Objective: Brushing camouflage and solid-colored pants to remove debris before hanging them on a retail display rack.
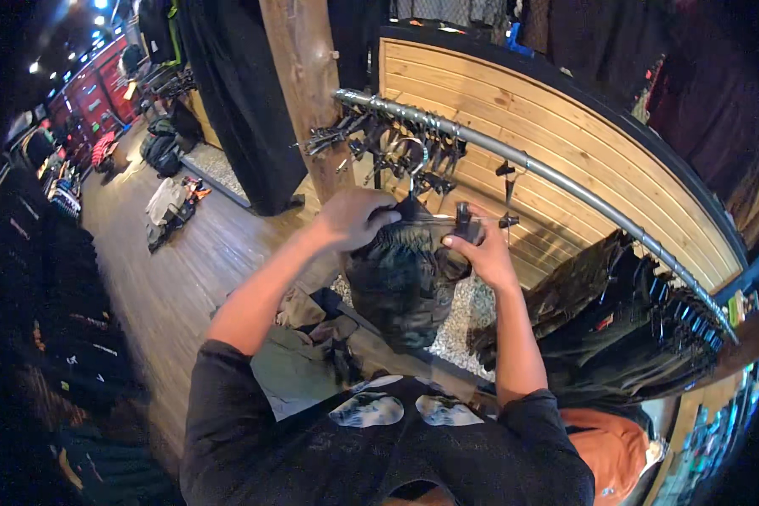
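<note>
A: Nearest first. Your left hand [356, 218] pinches the upper left corner of a dark, patterned cloth garment [396, 291] with a gathered waist. Whether a clip sits inside that grip, I cannot tell.

B: And your right hand [491, 257], thumb in front and fingers behind, pinches a black plastic clip [463, 221] at the right end of the waist.

A: Position noted: the garment hangs between your two hands. Risk: should the clip bite only the edge of the gathers, that side could slip free. Uneven pull between your hands could set the waist slanting.

B: Lower down lies a loose heap of olive-green and brown cloth garments [299, 371]. A weak grip could drop yours near it.

A: Beyond, a round silver metal rail [557, 169] carries bunched black clip hangers [388, 143]; their crowding could snag yours.

B: Farthest, behind the rail: a pale slatted wood panel [514, 105].
</note>
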Available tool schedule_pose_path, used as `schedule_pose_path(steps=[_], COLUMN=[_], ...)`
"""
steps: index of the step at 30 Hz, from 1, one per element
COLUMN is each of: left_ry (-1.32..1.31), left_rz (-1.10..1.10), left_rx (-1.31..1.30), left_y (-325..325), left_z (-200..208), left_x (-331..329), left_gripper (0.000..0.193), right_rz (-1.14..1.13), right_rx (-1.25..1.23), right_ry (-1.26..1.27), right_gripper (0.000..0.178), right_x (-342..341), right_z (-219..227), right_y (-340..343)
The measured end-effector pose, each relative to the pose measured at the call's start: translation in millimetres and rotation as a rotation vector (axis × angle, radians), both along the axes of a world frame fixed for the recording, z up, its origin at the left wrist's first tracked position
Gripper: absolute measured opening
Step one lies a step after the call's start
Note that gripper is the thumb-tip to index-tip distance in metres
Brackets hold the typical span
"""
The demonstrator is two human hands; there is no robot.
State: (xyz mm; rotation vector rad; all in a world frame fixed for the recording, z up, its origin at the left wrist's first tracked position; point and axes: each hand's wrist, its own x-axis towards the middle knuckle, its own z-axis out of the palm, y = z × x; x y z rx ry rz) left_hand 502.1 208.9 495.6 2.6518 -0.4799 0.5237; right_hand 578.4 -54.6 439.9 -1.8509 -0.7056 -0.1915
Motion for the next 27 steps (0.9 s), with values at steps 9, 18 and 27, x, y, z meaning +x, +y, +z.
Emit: schedule_pose_path(steps=[9, 18, 27], left_ry=[0.002, 0.049, -0.245], left_rz=[-0.296, -0.427, -0.455], left_rx=[0.016, 0.056, -0.052], left_y=[-35.4, -114.6, -167.3], left_z=[45.5, 55.6, 12.7], left_x=[23.3, 7.1, 21.3], left_gripper=[0.025, 0.024, 0.037], right_rz=[0.271, -0.119, -0.435], right_rx=[0.499, -0.397, -0.347], right_ry=[0.485, -0.244, -0.290], right_gripper=[0.040, 0.026, 0.015], right_x=[4.0, -91.3, -132.7], right_z=[27.9, 85.6, 58.9], right_y=[-84.4, -125.1, -175.2])
